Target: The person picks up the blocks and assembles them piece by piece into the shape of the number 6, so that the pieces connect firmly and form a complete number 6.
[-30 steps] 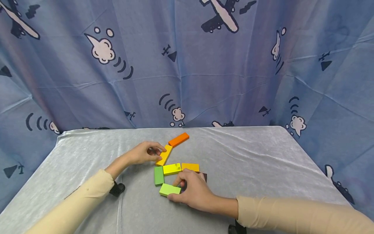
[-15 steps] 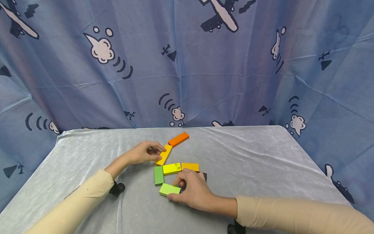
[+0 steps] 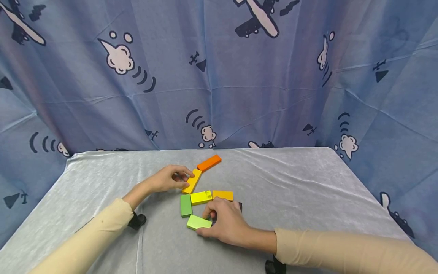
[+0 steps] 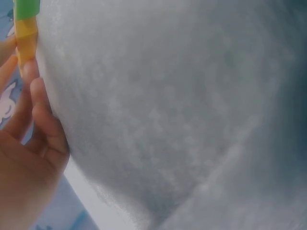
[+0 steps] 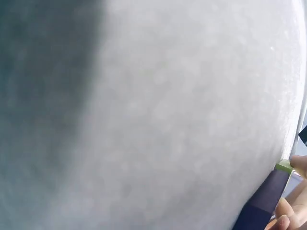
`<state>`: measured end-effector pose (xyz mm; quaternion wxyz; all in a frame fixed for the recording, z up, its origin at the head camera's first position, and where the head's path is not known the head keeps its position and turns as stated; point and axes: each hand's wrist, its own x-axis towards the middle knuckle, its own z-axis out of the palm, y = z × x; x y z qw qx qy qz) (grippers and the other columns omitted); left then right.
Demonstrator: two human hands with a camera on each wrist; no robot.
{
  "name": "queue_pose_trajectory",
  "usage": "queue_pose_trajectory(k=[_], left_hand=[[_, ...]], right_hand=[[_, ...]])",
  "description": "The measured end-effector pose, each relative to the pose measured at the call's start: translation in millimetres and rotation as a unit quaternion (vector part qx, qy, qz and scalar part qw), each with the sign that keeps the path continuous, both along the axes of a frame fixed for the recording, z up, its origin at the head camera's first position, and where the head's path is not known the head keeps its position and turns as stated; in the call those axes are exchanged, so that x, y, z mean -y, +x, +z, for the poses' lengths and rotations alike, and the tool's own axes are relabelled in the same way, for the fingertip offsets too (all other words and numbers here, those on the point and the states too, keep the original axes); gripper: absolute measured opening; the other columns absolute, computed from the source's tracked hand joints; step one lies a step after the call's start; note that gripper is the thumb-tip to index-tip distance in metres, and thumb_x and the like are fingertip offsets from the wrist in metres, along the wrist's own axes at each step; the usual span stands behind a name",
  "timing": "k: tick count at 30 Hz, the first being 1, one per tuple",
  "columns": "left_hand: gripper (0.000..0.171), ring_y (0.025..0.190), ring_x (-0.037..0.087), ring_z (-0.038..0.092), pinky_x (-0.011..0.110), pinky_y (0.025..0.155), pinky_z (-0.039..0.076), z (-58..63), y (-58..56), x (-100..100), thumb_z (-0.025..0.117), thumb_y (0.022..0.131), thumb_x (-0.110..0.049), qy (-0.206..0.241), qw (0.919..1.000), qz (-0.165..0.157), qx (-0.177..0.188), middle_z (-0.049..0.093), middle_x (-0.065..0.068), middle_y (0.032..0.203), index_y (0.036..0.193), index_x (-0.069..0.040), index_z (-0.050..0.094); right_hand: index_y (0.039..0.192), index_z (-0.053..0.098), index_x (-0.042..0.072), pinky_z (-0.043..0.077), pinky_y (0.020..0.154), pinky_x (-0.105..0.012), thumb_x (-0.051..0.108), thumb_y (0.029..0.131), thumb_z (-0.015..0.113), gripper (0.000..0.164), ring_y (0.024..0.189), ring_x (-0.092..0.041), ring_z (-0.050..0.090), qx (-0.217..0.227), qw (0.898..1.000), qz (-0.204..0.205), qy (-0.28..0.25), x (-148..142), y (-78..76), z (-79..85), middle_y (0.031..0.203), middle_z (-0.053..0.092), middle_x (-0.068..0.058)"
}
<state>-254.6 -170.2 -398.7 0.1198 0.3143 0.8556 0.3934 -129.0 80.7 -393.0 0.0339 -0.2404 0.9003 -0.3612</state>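
Observation:
In the head view my left hand [image 3: 171,179] pinches a yellow block [image 3: 192,182] between thumb and fingers; the block lies slanted on the cloth. The left wrist view shows the fingers against the yellow block [image 4: 27,40], with a green block [image 4: 27,8] beyond. My right hand [image 3: 227,223] holds a lime-green block [image 3: 199,222] by its right end. Near the lime block stands a green block [image 3: 186,205], beside a bright yellow block [image 3: 202,197] and an amber block [image 3: 222,195]. A dark block [image 3: 240,206] is mostly hidden behind the right hand; the right wrist view shows dark purple blocks [image 5: 261,206].
An orange block [image 3: 209,163] lies at the far end of the line, near the slanted yellow block. Silvery-grey cloth covers the table [image 3: 291,182]. Behind the table hangs a blue curtain [image 3: 260,87] with a printed airplane pattern.
The lime-green block has turned very slightly under my right hand. My left hand and the other visible blocks stay in place.

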Motion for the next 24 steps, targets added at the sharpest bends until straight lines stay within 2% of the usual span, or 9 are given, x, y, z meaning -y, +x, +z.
queue_pose_trajectory(k=[10, 24], left_hand=[[0.028, 0.089, 0.019, 0.063, 0.035, 0.081, 0.053, 0.4, 0.0, -0.4, 0.074, 0.094, -0.009, -0.001, 1.0000, 0.001, 0.001, 0.069, 0.004, 0.100, 0.122, -0.004, 0.071], [0.028, 0.088, 0.019, 0.063, 0.035, 0.080, 0.052, 1.7, 1.7, 0.0, 0.074, 0.094, -0.008, 0.002, 1.0000, 0.000, -0.002, 0.069, 0.004, 0.099, 0.121, -0.003, 0.070]], right_hand=[[0.083, 0.071, 0.027, 0.026, 0.072, -0.042, 0.037, 0.069, 0.095, 0.030, 0.072, -0.009, 0.049, -0.016, 1.000, 0.011, 0.017, -5.5, -2.1, 0.7, 0.076, 0.054, 0.005], [0.077, 0.065, 0.028, 0.026, 0.072, -0.042, 0.037, 0.068, 0.096, 0.033, 0.072, -0.007, 0.047, -0.006, 0.999, 0.016, 0.029, -10.0, -1.1, 1.6, 0.077, 0.053, 0.006]])
